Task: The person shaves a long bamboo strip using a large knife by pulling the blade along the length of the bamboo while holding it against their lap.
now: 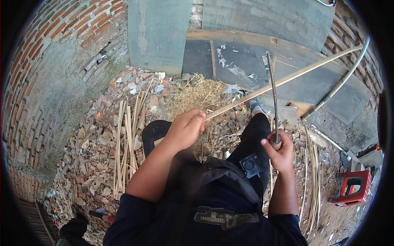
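My left hand is closed around the near end of a long, pale bamboo strip. From there the strip slants up and away to the far right. My right hand grips the handle of a knife, its long, narrow, dark blade pointing away from me. In the picture the blade crosses the strip; whether the two touch I cannot tell. Between my legs, thin shavings lie heaped on the ground just beyond my left hand.
Cut bamboo strips lie on the rubble at left, and more strips at right. A red plastic stool stands far right. A brick wall rises at left; grey boards lean ahead. A curved pole leans at right.
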{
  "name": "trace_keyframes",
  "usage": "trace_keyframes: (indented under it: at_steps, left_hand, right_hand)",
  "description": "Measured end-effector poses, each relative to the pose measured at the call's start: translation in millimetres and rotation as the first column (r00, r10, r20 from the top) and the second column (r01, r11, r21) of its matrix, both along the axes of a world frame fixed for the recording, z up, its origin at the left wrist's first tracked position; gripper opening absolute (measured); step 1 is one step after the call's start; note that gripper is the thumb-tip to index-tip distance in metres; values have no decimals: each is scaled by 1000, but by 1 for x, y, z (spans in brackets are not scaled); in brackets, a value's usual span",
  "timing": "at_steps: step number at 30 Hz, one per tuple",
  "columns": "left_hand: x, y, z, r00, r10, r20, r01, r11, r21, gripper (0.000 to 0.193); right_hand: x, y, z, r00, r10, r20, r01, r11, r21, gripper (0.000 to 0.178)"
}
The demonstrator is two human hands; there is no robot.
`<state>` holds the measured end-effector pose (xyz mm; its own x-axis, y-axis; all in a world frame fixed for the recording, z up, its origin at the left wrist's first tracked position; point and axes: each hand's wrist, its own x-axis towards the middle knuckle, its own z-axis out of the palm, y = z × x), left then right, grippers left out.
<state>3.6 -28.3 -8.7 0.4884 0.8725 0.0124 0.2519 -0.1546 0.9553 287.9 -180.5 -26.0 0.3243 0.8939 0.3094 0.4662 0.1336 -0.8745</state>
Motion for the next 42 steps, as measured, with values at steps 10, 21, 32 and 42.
trace_keyframes:
  at_steps: [10,21,32,42]
  left_hand:
    - [-16,13,89,853,-294,431,369,924,-99,24]
    - [17,30,88,861,-97,498,67,995,78,30]
    - [25,27,84,836,84,542,-11,990,-138,32]
    - [8,13,82,754,35,656,103,980,-171,31]
  right_hand:
    - [7,-23,8,966,110,233,-97,993,-65,26]
    - [17,-49,16,821,241,518,-202,971,-132,33]
    - [15,-50,11,779,266,567,-205,964,-170,38]
    - [24,-54,-12,860,222,460,-165,973,-161,35]
